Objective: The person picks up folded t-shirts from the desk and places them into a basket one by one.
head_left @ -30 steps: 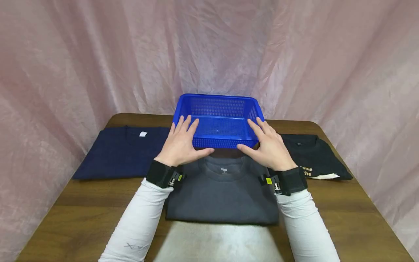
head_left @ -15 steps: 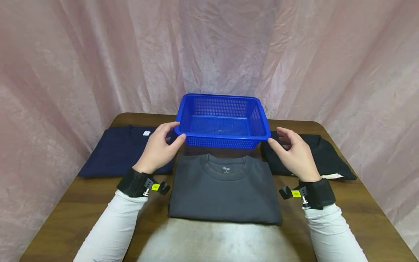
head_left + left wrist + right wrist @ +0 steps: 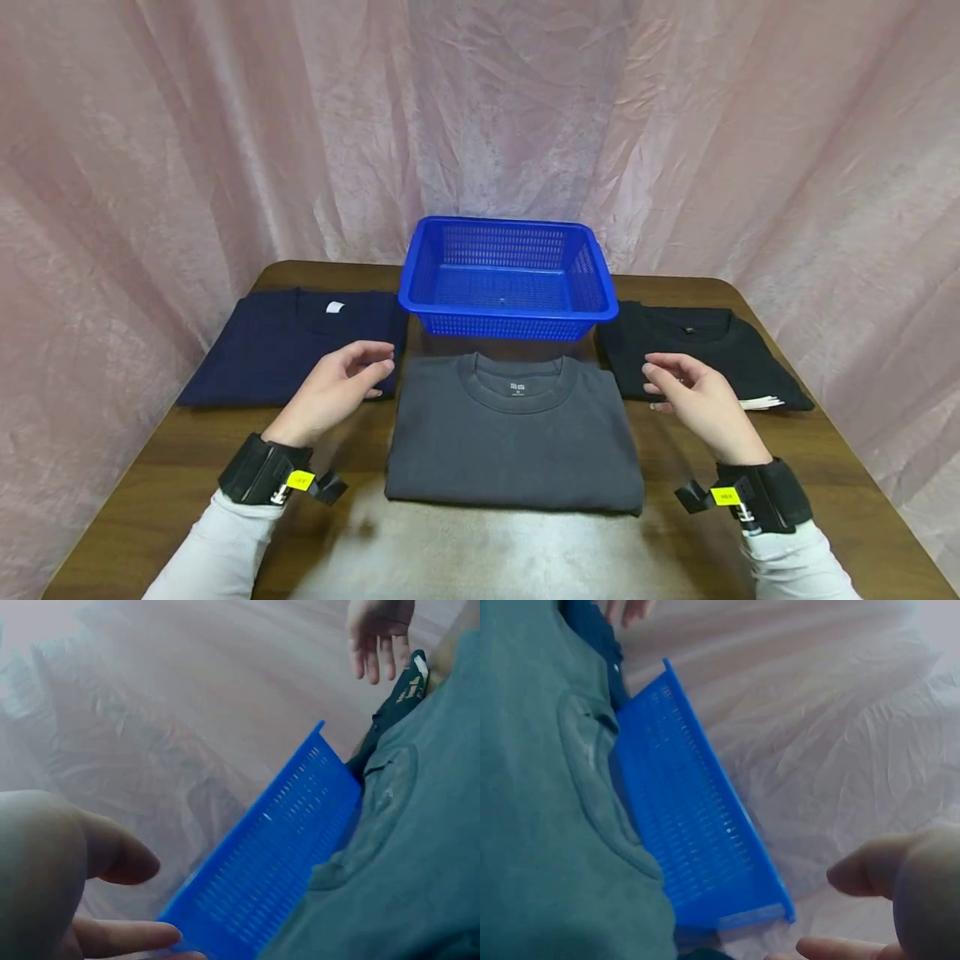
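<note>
A folded dark grey T-shirt [image 3: 517,442] lies neck-side away from me in the middle of the table. Behind it stands a blue plastic basket [image 3: 502,327] with nothing inside. My left hand [image 3: 333,392] hovers left of the grey shirt, its fingers loosely bent and holding nothing, in front of a folded navy shirt [image 3: 262,350]. On the other side, my right hand [image 3: 701,404] hangs in the air with relaxed fingers, near a folded black shirt [image 3: 727,342]. Both wrist views show the basket apart from the thumb and fingers.
The brown wooden table [image 3: 150,500] carries all three shirts and the basket. A pink curtain [image 3: 510,108] hangs right behind the table and along both sides. A pale bright patch [image 3: 487,550] lies at the front, before the grey shirt.
Both hands have drawn back from the basket, apart and toward me, first off its front corners and then down beside the grey shirt. The basket shifted slightly right in view, then stayed.
</note>
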`<state>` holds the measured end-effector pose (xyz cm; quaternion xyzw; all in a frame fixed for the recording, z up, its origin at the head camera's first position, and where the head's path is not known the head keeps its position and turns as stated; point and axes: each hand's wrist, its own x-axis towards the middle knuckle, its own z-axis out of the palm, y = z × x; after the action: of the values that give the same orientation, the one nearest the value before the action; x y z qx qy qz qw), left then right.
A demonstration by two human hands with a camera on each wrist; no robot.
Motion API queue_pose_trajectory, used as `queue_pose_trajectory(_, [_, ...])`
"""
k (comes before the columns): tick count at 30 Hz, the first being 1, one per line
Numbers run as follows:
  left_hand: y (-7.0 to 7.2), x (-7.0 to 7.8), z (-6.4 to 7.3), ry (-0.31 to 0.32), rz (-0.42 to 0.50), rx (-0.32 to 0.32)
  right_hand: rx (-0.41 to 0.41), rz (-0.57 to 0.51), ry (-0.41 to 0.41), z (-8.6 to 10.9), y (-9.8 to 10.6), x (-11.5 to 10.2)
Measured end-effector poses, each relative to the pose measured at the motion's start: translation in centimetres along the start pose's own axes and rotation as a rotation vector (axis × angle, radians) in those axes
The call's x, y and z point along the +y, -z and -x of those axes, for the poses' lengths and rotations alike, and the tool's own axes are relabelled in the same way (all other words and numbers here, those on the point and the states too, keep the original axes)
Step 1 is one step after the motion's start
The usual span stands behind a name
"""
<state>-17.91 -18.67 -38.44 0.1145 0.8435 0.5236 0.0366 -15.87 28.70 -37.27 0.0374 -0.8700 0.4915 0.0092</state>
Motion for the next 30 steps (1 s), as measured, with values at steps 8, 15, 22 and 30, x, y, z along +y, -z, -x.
queue_pose_trajectory(8, [-0.9, -1.6, 1.1, 0.157, 0.143, -0.123, -0.124, -0.060, -0.187, 1.5, 0.2, 2.1])
queue_pose_trajectory(15, [-2.1, -1.9, 1.4, 0.263, 0.202, -0.163, -0.193, -0.140, -0.306, 1.9, -1.2, 2.9])
queue_pose_trajectory(22, [-3.1, -1.7, 1.1, 0.373, 0.267, -0.088, -0.269, -0.192, -0.362, 1.9, -2.2, 2.8])
queue_pose_trajectory(30, [-4.5, -1.7, 0.6, 0.457, 0.345, -0.100, -0.295, -0.348, -0.397, 2.0, -3.0, 3.1])
